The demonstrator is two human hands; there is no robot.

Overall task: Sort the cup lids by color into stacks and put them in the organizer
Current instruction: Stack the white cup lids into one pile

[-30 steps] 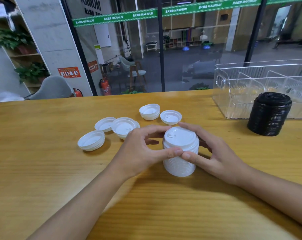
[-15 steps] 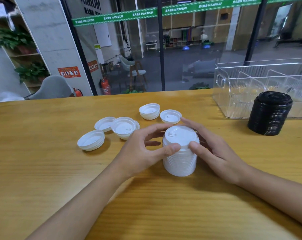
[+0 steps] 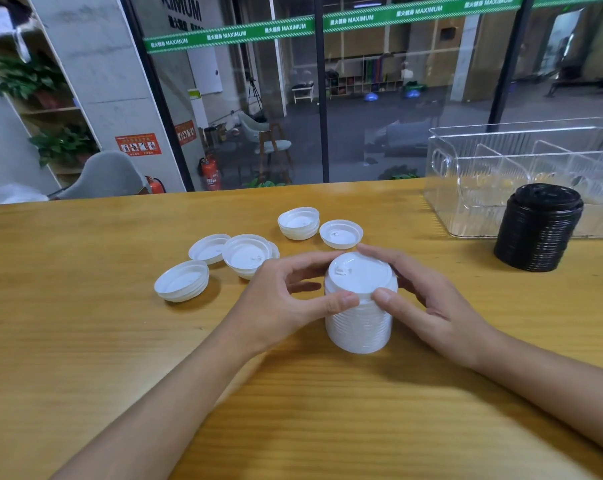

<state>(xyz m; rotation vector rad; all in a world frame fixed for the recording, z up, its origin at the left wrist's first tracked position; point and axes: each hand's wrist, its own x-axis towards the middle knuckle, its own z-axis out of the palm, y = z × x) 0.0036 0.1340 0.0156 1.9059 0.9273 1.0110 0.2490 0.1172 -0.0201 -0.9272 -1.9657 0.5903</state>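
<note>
Right of the white lid stack [image 3: 359,323], the clear organizer [image 3: 521,174] is cut off at its right side, its contents unclear. The left hand [image 3: 276,299] and the right hand [image 3: 431,306] both pinch the stack's top.

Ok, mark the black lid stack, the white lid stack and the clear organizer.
black lid stack [image 3: 533,237], head view, on its ribbed side.
white lid stack [image 3: 359,329], head view, on its lower side.
clear organizer [image 3: 443,202], head view, on its left end wall.
</note>
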